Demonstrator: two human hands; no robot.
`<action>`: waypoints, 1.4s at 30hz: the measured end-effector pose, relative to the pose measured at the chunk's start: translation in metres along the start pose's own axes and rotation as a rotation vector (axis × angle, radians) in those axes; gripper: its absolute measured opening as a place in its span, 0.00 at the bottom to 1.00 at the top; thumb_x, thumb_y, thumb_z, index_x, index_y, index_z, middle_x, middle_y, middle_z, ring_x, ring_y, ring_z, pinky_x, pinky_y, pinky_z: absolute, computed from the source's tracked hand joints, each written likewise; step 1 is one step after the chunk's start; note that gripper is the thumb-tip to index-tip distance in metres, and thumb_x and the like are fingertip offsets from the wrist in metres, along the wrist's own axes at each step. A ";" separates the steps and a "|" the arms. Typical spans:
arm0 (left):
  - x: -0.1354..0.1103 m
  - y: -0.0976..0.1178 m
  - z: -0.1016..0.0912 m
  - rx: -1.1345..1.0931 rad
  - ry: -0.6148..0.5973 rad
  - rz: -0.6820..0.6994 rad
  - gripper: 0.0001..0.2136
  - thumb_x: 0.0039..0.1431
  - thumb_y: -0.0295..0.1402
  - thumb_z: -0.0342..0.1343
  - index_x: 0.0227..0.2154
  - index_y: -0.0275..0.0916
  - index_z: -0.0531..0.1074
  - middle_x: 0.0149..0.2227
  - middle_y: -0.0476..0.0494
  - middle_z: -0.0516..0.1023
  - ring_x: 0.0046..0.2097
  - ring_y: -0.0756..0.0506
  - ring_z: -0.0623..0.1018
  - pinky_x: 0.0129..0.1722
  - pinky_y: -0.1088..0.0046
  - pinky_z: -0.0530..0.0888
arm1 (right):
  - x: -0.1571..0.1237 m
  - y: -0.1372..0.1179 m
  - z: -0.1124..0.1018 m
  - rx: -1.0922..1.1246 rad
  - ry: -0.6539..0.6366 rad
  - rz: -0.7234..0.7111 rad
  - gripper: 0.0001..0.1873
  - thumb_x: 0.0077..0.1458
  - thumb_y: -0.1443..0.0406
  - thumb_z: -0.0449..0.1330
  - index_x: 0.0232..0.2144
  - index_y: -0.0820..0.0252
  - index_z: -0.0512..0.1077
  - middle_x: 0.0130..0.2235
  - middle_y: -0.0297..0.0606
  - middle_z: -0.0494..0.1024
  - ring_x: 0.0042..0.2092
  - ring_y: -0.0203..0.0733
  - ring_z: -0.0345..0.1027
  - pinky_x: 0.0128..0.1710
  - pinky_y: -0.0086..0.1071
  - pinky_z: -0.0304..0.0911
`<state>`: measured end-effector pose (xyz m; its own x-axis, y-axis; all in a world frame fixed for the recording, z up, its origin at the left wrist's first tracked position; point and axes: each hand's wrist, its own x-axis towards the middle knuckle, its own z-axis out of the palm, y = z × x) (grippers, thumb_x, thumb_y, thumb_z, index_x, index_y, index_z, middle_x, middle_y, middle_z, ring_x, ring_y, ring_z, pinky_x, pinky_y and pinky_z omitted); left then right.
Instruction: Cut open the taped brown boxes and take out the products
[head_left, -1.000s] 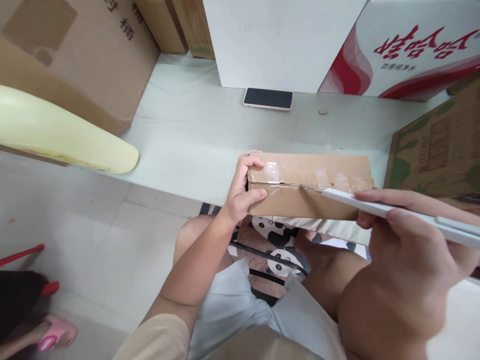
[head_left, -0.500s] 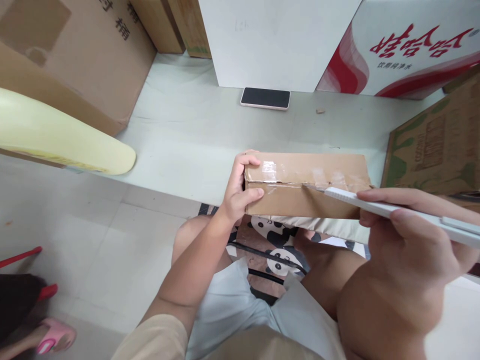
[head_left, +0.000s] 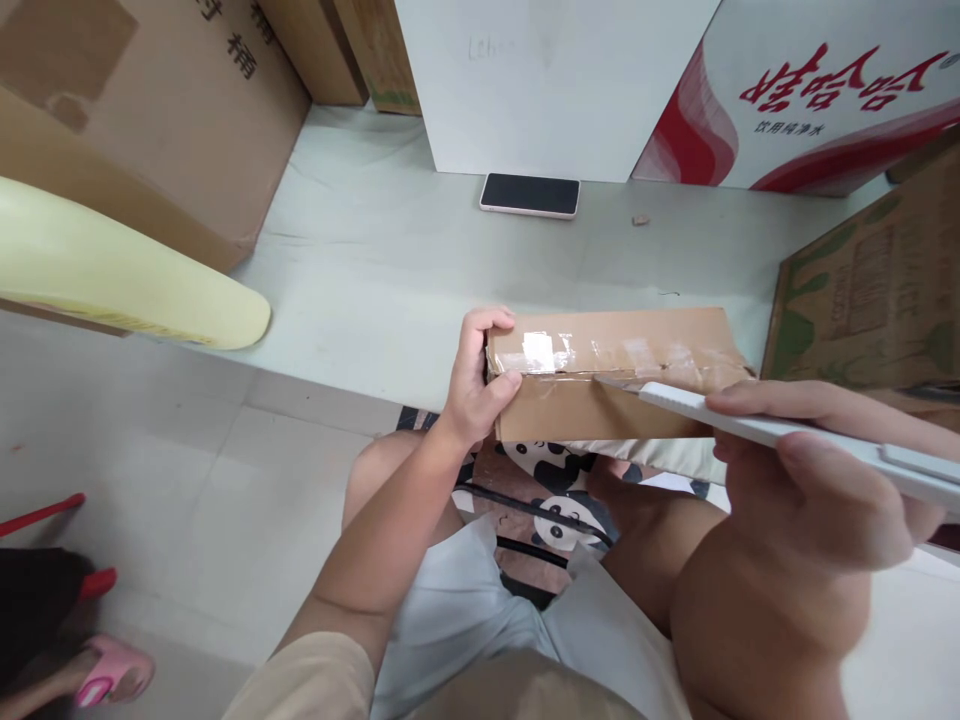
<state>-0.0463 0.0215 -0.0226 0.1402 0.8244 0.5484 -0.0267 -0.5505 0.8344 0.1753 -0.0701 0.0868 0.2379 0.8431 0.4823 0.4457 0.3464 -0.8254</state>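
A small brown cardboard box (head_left: 592, 410) is held at the table's front edge, its taped seam facing up. My left hand (head_left: 478, 385) grips the box's left end, thumb on the near side and fingers around the far corner. Clear tape (head_left: 536, 352) runs along the seam, crinkled and shiny in places. My right hand (head_left: 817, 480) is closed around a white utility knife (head_left: 697, 412). The knife's blade tip touches the seam near the middle of the box.
Behind the box a phone (head_left: 530, 195) lies on the pale table (head_left: 360, 260) against a white box (head_left: 555, 90). Larger cartons (head_left: 187, 130) stand left and right. A yellow roll-like object (head_left: 127, 270) juts in at left. Another person's foot in a pink slipper (head_left: 112, 670) shows at lower left.
The knife has moved slightly left along the seam, with my right hand following. The box has tilted a little, and my left hand still grips its left end.
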 end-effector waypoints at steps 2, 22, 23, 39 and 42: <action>-0.001 0.000 0.000 0.004 0.005 -0.013 0.23 0.64 0.55 0.58 0.54 0.49 0.64 0.53 0.42 0.67 0.53 0.41 0.72 0.53 0.63 0.72 | 0.005 0.004 0.002 0.040 0.005 0.031 0.14 0.61 0.66 0.59 0.37 0.42 0.84 0.31 0.32 0.82 0.26 0.40 0.73 0.19 0.34 0.61; -0.005 -0.001 0.003 -0.076 0.052 -0.144 0.25 0.60 0.55 0.61 0.53 0.49 0.65 0.53 0.43 0.68 0.53 0.40 0.71 0.52 0.63 0.72 | 0.023 0.025 0.000 0.100 -0.161 -0.086 0.10 0.57 0.63 0.62 0.35 0.52 0.85 0.22 0.32 0.79 0.19 0.35 0.67 0.15 0.30 0.57; -0.005 -0.002 0.003 -0.073 0.054 -0.143 0.25 0.60 0.55 0.61 0.52 0.49 0.65 0.53 0.43 0.68 0.53 0.41 0.72 0.52 0.63 0.72 | 0.024 0.025 0.000 0.080 -0.170 -0.093 0.09 0.58 0.63 0.62 0.34 0.52 0.85 0.22 0.31 0.78 0.19 0.35 0.67 0.16 0.30 0.57; -0.001 0.000 -0.005 -0.106 -0.040 -0.061 0.29 0.55 0.52 0.67 0.55 0.51 0.64 0.55 0.44 0.67 0.52 0.42 0.73 0.52 0.62 0.72 | 0.020 0.005 0.003 -0.021 -0.095 0.059 0.06 0.54 0.66 0.64 0.25 0.55 0.76 0.19 0.25 0.71 0.20 0.29 0.58 0.17 0.26 0.49; 0.000 -0.004 -0.006 -0.079 -0.042 -0.037 0.28 0.57 0.53 0.66 0.55 0.51 0.64 0.56 0.43 0.68 0.55 0.40 0.72 0.53 0.61 0.71 | 0.020 0.006 0.003 -0.033 -0.095 0.042 0.06 0.55 0.65 0.64 0.25 0.55 0.76 0.20 0.26 0.71 0.20 0.29 0.58 0.18 0.27 0.49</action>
<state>-0.0523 0.0245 -0.0258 0.1836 0.8371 0.5153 -0.0981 -0.5060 0.8569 0.1796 -0.0500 0.0904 0.1748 0.8922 0.4165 0.4660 0.2977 -0.8332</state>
